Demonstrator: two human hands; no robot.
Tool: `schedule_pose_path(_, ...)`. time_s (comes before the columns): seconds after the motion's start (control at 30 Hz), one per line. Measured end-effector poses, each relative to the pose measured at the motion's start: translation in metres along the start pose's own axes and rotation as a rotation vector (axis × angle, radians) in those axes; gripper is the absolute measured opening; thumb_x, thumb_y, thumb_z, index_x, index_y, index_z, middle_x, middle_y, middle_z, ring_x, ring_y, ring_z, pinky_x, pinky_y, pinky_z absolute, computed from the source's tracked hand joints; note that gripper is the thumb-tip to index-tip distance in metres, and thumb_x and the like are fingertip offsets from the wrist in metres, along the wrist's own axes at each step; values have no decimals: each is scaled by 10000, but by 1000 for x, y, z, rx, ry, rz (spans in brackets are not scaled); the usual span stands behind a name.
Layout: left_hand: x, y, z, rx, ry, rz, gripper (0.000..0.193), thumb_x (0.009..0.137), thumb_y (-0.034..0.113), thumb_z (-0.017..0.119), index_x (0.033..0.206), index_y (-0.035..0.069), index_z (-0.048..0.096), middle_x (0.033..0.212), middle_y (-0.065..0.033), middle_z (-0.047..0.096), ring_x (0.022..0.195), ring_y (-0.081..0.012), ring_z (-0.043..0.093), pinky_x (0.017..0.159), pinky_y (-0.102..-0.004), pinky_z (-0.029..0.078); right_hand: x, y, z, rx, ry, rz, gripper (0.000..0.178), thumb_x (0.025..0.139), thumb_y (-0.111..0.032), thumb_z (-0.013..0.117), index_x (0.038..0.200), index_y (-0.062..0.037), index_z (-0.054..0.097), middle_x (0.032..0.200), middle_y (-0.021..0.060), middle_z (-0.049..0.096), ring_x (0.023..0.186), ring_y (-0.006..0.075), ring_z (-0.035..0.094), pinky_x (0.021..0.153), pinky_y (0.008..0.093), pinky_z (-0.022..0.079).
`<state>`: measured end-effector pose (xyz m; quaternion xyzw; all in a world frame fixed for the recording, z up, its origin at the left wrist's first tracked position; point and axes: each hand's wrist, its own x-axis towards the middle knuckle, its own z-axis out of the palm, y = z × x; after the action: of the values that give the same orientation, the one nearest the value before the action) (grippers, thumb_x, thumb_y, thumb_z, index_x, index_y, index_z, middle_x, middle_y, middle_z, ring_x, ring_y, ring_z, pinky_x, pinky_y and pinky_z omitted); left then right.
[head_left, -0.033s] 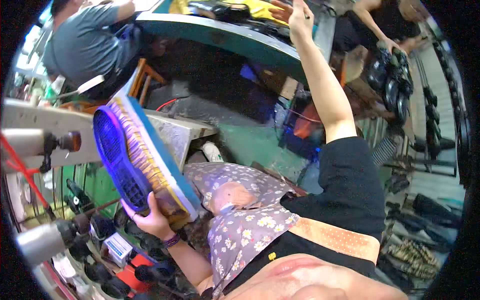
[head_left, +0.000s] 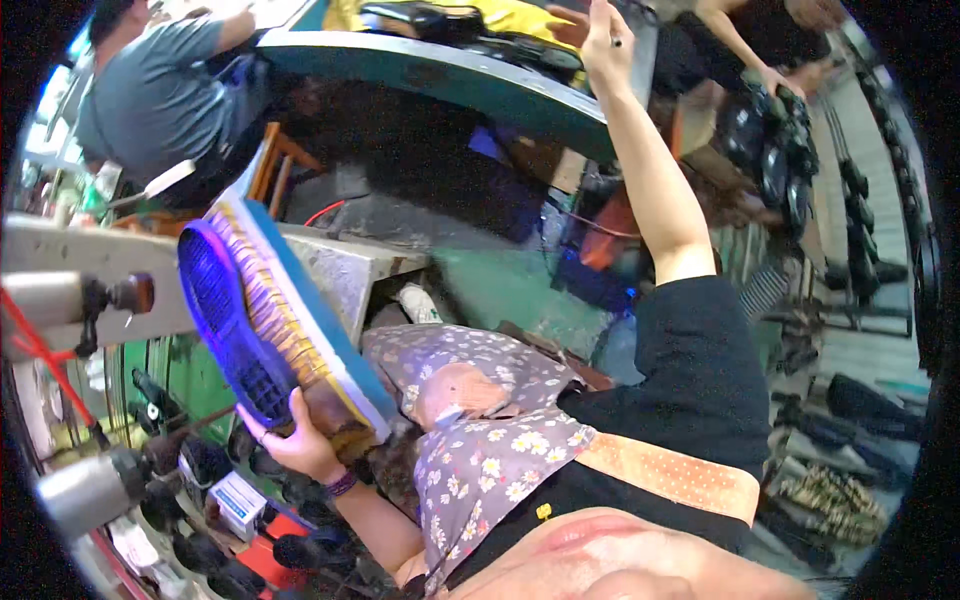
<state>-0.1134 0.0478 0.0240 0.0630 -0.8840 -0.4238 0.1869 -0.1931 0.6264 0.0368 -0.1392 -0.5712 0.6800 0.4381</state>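
At the left, my left hand (head_left: 302, 445) grips the lower end of a dark shoe sole (head_left: 235, 330), thumb on its near edge. The sole stands tilted, its treaded face lit blue-violet. Right beside it runs a long blue-sided block (head_left: 325, 320) with a ridged, yellow-brown side (head_left: 270, 290); I cannot tell whether they are joined. My right arm stretches far forward to the bench. There my right hand (head_left: 608, 50) is closed, a small dark tip showing at its fingers; what it holds is too small to name. Black glossy shoes (head_left: 425, 20) and yellow material (head_left: 520, 20) lie near it.
A long pale-edged bench (head_left: 430, 55) crosses the front. A seated person (head_left: 165, 90) works at the far left, another person's arm (head_left: 740, 45) at the far right, by black shoes (head_left: 775, 150). Metal cylinders (head_left: 90, 490) and a red cable (head_left: 50, 350) are at the left.
The view has shifted slightly, so the sole and bench sit a little further left. My left hand keeps its grip; my right arm stays stretched forward.
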Motion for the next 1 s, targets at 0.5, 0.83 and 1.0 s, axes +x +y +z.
schedule_pose_path(0.5,-10,-31,10,74,103,117,963,741,329,828,1462,-13,289,1431,-267,406,1302,-340,441,1095,-411,323,-75,-74,-246,-1976,-25,-415,386,810,-70,591,1183,-161,554,1225,167,584,929,389,620,780,444,544)
schedule_pose_path(0.83,-65,76,59,3,-301,899,977,701,432,790,1477,76,315,1511,-206,292,1416,-374,236,1155,-512,146,-203,-147,-39,-584,-297,-212,229,845,-102,649,1056,-13,635,1110,111,681,1029,181,612,942,311,448)
schedule_pose_path(1.0,-50,68,45,-32,-139,968,773,738,336,755,1386,31,466,1285,-187,568,1153,-349,570,1032,-445,406,-286,-132,78,165,-612,255,438,968,-278,506,1298,10,500,1268,174,594,1073,201,613,937,332,486)
